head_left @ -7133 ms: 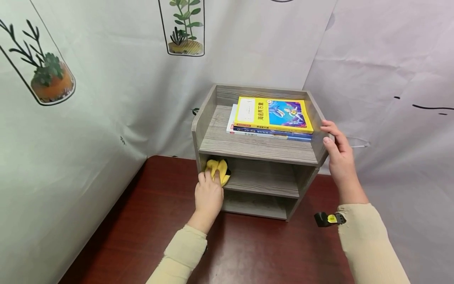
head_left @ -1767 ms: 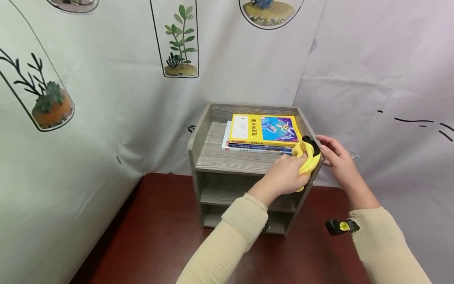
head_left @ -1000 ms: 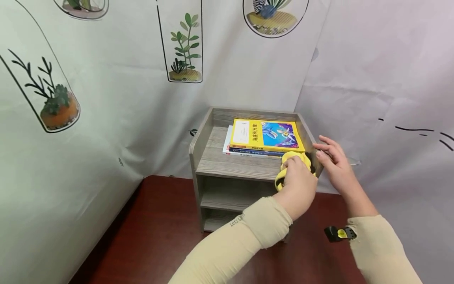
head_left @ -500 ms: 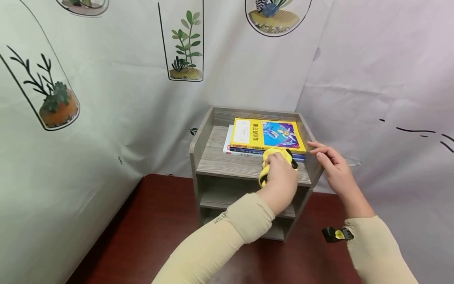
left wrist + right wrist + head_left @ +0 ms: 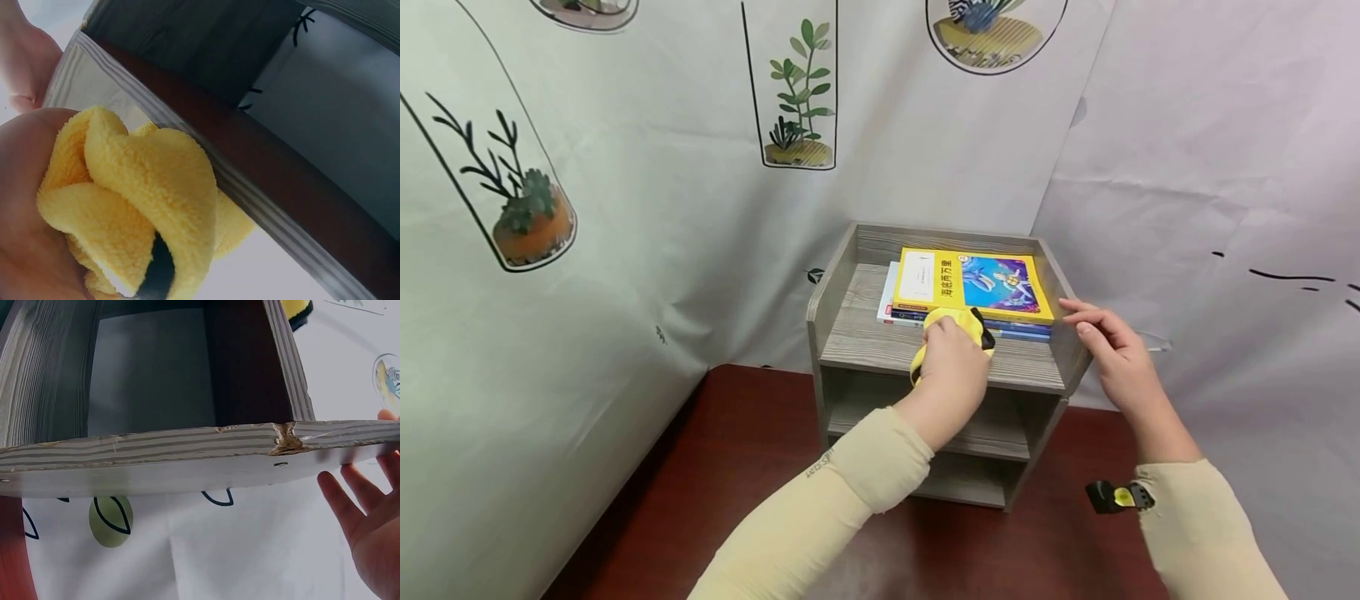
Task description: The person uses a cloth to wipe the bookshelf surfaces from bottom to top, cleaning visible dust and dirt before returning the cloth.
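Note:
My left hand (image 5: 951, 375) grips a bunched yellow cloth (image 5: 967, 323) with black edging at the front of the grey wood-grain shelf's top board (image 5: 868, 337), just before the books. The left wrist view shows the fluffy cloth (image 5: 156, 169) folded in the palm, over the board's front edge. My right hand (image 5: 1120, 358) rests its fingertips against the right side panel (image 5: 1063, 342) near its upper edge. In the right wrist view, the fingers of that hand (image 5: 375, 537) are extended against the panel's outer face.
Several stacked books lie on the top board, a yellow book (image 5: 925, 283) uppermost. Below are two compartments, the lower one with a bare floor (image 5: 962, 479). The shelf stands on a dark red table (image 5: 737, 467), with a printed fabric backdrop (image 5: 700, 208) behind and beside it.
The cloth was in the middle compartment at the left, later at the right side panel. Since then my left hand has carried it leftward along the top board's front. My right hand stays by the panel.

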`<state>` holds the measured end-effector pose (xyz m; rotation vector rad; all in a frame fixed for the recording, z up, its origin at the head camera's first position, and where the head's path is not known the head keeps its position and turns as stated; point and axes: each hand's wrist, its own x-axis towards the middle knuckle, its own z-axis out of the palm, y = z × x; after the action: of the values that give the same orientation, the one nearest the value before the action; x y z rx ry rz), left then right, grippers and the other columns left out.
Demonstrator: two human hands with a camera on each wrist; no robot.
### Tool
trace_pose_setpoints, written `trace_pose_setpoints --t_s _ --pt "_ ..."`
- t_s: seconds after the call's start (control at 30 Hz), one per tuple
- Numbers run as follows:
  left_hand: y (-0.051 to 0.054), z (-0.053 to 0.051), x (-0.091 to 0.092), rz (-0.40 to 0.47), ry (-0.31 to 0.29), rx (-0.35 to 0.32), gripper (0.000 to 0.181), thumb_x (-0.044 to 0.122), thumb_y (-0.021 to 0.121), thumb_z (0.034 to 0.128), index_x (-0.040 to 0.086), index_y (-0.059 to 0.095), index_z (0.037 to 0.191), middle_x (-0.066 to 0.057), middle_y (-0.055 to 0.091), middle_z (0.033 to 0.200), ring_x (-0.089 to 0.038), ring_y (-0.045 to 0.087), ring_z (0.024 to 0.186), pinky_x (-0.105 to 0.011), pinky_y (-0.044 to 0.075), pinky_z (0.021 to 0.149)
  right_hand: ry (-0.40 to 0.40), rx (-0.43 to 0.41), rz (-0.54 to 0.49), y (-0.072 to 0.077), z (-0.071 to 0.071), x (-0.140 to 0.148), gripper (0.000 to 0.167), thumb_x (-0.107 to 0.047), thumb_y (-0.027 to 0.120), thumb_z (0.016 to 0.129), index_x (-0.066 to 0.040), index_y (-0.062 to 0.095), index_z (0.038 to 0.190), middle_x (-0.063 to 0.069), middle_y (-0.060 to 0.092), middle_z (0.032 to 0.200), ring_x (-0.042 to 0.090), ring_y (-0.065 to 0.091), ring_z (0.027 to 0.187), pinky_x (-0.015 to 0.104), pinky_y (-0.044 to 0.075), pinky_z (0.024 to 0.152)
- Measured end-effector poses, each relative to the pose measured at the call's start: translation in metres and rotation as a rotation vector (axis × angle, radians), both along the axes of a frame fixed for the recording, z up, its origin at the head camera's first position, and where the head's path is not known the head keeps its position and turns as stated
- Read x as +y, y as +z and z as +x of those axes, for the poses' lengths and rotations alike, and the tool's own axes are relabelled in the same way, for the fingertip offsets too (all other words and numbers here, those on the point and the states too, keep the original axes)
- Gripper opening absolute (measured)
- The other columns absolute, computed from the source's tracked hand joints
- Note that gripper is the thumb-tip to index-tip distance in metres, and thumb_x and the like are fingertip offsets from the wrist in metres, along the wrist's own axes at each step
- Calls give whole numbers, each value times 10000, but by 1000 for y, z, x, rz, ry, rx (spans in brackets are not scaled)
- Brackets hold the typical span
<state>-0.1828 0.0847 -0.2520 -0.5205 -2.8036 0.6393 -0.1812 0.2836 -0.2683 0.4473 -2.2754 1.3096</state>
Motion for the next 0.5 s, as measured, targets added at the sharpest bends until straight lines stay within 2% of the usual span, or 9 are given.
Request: trace_pose_setpoints --t_s 0.27,0.5 --pt "-1 -2 -27 11 8 16 320 264 447 938 112 650 1133 -86 610 980 -268 449 857 -357 396 633 14 24 -31 0 0 -2 275 -149 459 973 69 547 1116 -39 537 1294 60 400 1245 114 339 926" --pt "-4 -3 -45 17 17 38 324 245 459 925 59 640 1118 -91 600 936 -271 452 847 -366 411 628 10 19 -36 -1 0 0 269 -148 463 971 54 553 1124 -53 536 1295 56 403 1242 109 343 914"
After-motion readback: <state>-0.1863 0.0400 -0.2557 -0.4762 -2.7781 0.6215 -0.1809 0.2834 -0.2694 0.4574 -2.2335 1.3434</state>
